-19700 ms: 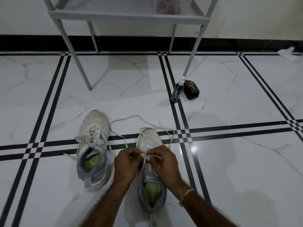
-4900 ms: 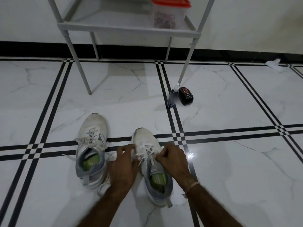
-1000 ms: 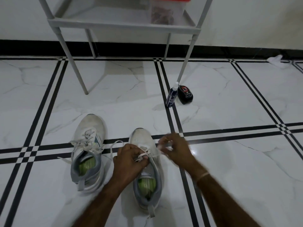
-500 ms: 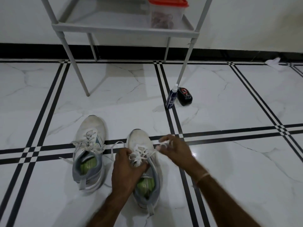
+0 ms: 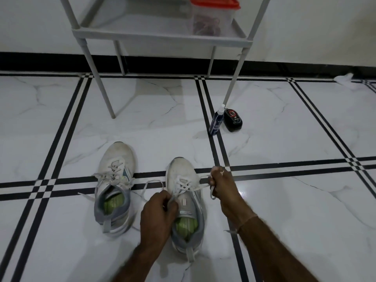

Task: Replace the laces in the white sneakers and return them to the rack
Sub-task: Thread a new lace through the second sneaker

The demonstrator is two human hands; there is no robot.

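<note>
On the floor between the forearms, the white sneaker (image 5: 183,174) lies toe toward the rack (image 5: 162,37), its laces crossing its long axis. The left hand (image 5: 158,212) pinches one strand at the tongue; the right hand (image 5: 222,186), fingers curled on the lace end (image 5: 202,187), holds it taut out to the shoe's right. The laced second sneaker (image 5: 117,159) sits beside on the left and a blue bottle (image 5: 216,122) stands near the rack's leg, neither in the way.

Bare forearms (image 5: 143,252), thin pale wristband (image 5: 246,222) (right wrist)
</note>
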